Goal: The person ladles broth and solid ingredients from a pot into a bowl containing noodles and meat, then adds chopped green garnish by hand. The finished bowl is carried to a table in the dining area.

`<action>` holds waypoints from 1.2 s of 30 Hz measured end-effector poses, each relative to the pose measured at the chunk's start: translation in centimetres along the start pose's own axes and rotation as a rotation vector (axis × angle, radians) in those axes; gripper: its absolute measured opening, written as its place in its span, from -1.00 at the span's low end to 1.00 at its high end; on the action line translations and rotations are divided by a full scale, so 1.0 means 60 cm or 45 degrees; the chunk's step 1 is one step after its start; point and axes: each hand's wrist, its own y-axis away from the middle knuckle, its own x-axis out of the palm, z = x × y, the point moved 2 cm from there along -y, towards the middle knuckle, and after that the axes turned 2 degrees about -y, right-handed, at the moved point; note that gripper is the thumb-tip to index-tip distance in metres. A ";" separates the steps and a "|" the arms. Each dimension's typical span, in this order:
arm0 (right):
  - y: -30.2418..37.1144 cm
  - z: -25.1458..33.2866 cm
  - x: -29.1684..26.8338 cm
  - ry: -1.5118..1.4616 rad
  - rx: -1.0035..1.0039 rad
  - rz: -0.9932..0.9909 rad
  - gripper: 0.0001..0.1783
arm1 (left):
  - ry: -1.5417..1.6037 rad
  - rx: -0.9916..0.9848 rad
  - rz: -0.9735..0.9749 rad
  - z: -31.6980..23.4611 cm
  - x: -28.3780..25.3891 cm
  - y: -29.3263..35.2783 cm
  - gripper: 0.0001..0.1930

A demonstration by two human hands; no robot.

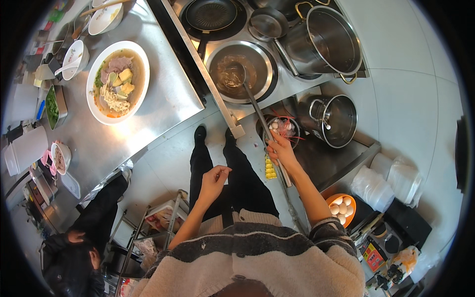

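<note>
Noodles, greens and meat already fill the wide white soup bowl on the steel counter. Right hand grips the long steel ladle, its cup sunk in the round pot of dark broth. Left hand hangs empty, fingertips pinched; broth seemingly remains to pour.

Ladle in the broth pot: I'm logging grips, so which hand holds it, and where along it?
The right hand grips the ladle near the handle's upper end; the left hand holds nothing visible.
</note>
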 end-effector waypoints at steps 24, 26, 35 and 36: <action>0.053 -0.045 -0.066 -0.601 -0.006 0.200 -0.41 | -0.055 0.017 0.053 -0.016 0.014 -0.005 -0.81; 0.056 -0.042 -0.060 -0.449 -0.040 0.148 -0.39 | -0.060 0.020 0.058 -0.017 0.016 -0.005 -0.81; 0.043 -0.030 -0.050 0.172 -0.178 -0.012 -0.31 | -0.046 0.026 0.018 -0.019 0.017 -0.007 -0.84; 0.041 -0.030 -0.052 0.207 -0.192 -0.020 -0.31 | -0.058 0.030 0.015 -0.020 0.017 -0.008 -0.84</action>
